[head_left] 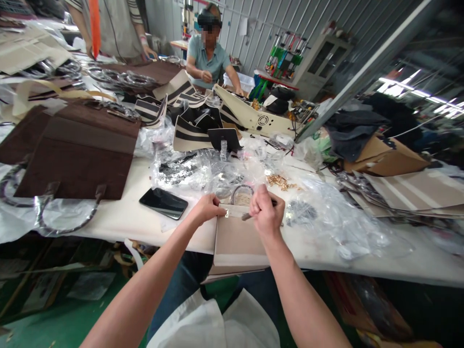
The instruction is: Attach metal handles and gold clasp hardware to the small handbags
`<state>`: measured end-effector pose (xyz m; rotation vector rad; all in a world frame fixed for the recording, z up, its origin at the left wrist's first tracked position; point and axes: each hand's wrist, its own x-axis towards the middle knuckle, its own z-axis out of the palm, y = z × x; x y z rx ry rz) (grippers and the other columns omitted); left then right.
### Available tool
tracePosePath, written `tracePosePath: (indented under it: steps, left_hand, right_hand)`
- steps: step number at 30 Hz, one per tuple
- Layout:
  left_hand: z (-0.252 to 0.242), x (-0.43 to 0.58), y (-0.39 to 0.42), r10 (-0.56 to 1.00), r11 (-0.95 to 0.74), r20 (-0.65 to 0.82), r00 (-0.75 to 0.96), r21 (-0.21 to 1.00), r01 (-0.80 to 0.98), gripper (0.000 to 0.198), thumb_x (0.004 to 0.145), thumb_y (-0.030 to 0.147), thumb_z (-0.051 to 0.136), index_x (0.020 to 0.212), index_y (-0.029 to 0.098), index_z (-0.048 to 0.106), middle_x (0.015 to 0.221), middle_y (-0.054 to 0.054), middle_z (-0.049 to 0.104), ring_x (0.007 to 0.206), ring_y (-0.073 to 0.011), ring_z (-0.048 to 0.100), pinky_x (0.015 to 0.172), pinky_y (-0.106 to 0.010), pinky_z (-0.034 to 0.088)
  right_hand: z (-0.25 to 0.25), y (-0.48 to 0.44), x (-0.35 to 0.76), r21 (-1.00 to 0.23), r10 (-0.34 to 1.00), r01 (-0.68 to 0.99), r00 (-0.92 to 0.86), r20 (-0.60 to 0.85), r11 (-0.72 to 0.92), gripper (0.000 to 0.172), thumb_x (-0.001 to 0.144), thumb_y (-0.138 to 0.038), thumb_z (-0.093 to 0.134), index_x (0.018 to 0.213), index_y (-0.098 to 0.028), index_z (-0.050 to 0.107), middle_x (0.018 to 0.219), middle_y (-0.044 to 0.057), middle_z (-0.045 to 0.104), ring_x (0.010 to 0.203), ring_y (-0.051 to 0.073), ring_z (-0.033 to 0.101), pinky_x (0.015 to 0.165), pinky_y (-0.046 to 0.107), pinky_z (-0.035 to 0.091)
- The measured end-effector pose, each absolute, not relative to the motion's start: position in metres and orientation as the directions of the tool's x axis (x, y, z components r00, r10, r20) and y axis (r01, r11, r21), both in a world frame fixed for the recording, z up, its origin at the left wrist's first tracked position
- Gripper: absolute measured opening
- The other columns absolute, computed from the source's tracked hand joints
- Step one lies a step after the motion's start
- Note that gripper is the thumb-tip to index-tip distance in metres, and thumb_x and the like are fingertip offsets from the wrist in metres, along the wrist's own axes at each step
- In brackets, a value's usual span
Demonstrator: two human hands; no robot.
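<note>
A beige bag panel (239,241) lies at the table's front edge and overhangs it toward my lap. Along its top runs a pale strip with a small metal fitting (226,213). My left hand (210,209) is closed in a pinch at the strip's left end, beside that fitting. My right hand (267,210) is a fist around a slim, dark hand tool (246,217); its end points left, over the strip. Fingers hide most of the tool, so its exact kind is unclear. A wrapped round handle (242,191) arches behind the strip, between my hands.
A black phone (164,203) lies left of my hands, near a dark brown bag (79,150) with wrapped handles. Plastic bags of metal fittings (188,169) and gold-coloured parts (281,182) lie beyond. Striped pieces (192,135) are heaped farther back. Two people work across the table.
</note>
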<state>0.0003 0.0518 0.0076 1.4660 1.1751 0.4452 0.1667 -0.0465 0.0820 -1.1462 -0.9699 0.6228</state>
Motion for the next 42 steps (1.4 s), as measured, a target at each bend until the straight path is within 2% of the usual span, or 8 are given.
tracePosePath:
  steps: [2,6,15,22,24,30,36,42]
  left_hand:
    - [0.011,0.000,0.053,0.838,0.154,-0.345,0.423,0.893,0.423,0.032,0.061,0.024,0.085,0.079,0.021,0.059,0.067,0.007,0.052,0.065,-0.0141,0.045,0.057,-0.031,0.030]
    - [0.013,-0.002,0.053,0.827,0.153,-0.351,0.438,0.892,0.426,0.030,0.061,0.024,0.084,0.079,0.022,0.060,0.065,0.007,0.051,0.062,-0.0140,0.043,0.054,-0.031,0.027]
    - [0.011,-0.002,0.056,0.815,0.145,-0.365,0.450,0.881,0.451,0.029,0.061,0.025,0.083,0.080,0.022,0.061,0.064,0.006,0.051,0.061,-0.0147,0.043,0.053,-0.031,0.027]
    - [0.001,-0.011,0.060,0.804,0.045,-0.253,0.538,0.928,0.369,0.031,0.064,0.032,0.084,0.085,0.020,0.064,0.073,0.003,0.060,0.069,-0.0167,0.051,0.059,-0.030,0.035]
    - [-0.002,-0.011,0.060,0.802,0.050,-0.249,0.543,0.934,0.354,0.032,0.064,0.034,0.085,0.085,0.020,0.064,0.073,0.003,0.059,0.069,-0.0165,0.050,0.060,-0.030,0.034]
    - [-0.015,-0.008,0.057,0.835,0.053,-0.210,0.509,0.951,0.305,0.033,0.064,0.035,0.088,0.081,0.020,0.065,0.070,0.003,0.059,0.068,-0.0165,0.050,0.061,-0.030,0.033]
    - [-0.021,-0.009,0.057,0.836,0.067,-0.203,0.511,0.960,0.272,0.037,0.063,0.039,0.090,0.083,0.020,0.066,0.070,0.004,0.059,0.067,-0.0159,0.050,0.061,-0.030,0.033]
    - [-0.027,-0.009,0.057,0.832,0.067,-0.182,0.525,0.971,0.229,0.040,0.061,0.041,0.090,0.084,0.020,0.067,0.072,0.003,0.063,0.068,-0.0168,0.052,0.060,-0.030,0.035]
  right_hand:
    - [0.077,-0.038,0.155,-0.941,0.843,-0.045,0.460,0.279,0.336,0.071,0.103,-0.067,0.077,0.056,-0.025,0.045,0.051,-0.005,0.037,0.041,0.011,0.035,0.040,0.031,0.022]
    - [0.063,-0.022,0.137,-0.932,0.835,-0.077,0.475,0.278,0.354,0.071,0.103,-0.066,0.077,0.055,-0.025,0.046,0.050,-0.005,0.038,0.040,0.011,0.037,0.039,0.031,0.023]
    - [0.056,-0.014,0.130,-0.943,0.816,-0.012,0.505,0.282,0.333,0.069,0.104,-0.069,0.074,0.057,-0.027,0.044,0.048,-0.005,0.038,0.040,0.013,0.039,0.040,0.032,0.026]
    - [0.048,-0.017,0.120,-0.955,0.836,0.171,0.463,0.295,0.242,0.070,0.102,-0.076,0.070,0.058,-0.027,0.046,0.051,-0.003,0.045,0.046,0.013,0.044,0.045,0.030,0.035]
    - [0.053,-0.012,0.122,-0.968,0.859,0.133,0.446,0.251,0.214,0.071,0.100,-0.077,0.072,0.058,-0.026,0.047,0.051,-0.003,0.044,0.045,0.012,0.043,0.043,0.029,0.032]
    - [0.078,0.025,0.151,-0.960,0.861,-0.233,0.509,0.013,0.153,0.077,0.088,-0.074,0.085,0.056,-0.027,0.034,0.048,-0.009,0.027,0.038,0.008,0.026,0.035,0.026,0.016]
    - [0.074,0.056,0.154,-0.966,0.853,-0.258,0.502,-0.142,-0.009,0.075,0.090,-0.074,0.084,0.061,-0.027,0.033,0.048,-0.010,0.027,0.039,0.007,0.023,0.033,0.023,0.017]
    - [0.069,0.055,0.139,-0.983,0.861,-0.181,0.492,-0.124,-0.038,0.073,0.092,-0.071,0.082,0.059,-0.027,0.034,0.046,-0.010,0.028,0.037,0.008,0.026,0.033,0.025,0.017]
